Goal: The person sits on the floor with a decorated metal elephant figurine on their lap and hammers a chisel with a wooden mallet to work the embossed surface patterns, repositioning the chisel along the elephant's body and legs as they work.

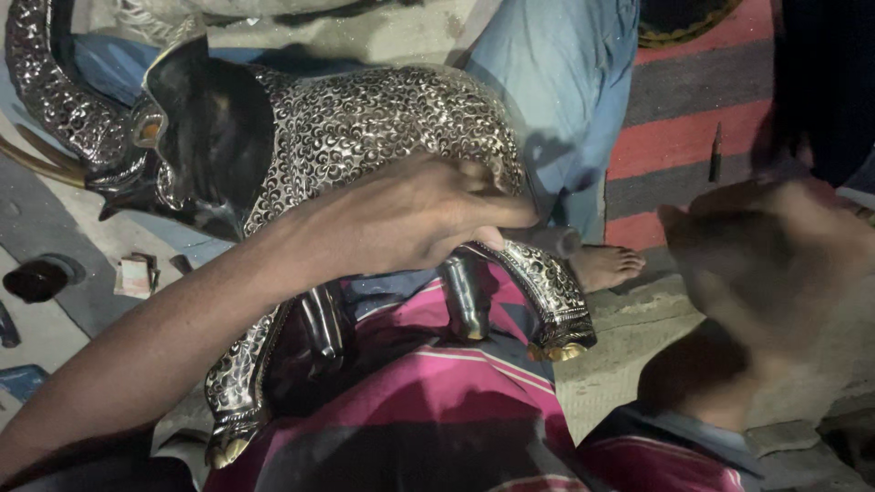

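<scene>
A hand rests on a shiny elephat statue.

The left hand [415,214], in the middle of the frame, has its fingers curled on the silver and black elephant statue [355,137], which lies on the pink striped cloth [437,401]. The right hand [766,246], at the right, is blurred; I cannot tell how open it is.

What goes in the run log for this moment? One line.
left hand: resting on silver-patterned black metal elephant figure | right hand: blurred, grip unclear | figure across lap
</scene>
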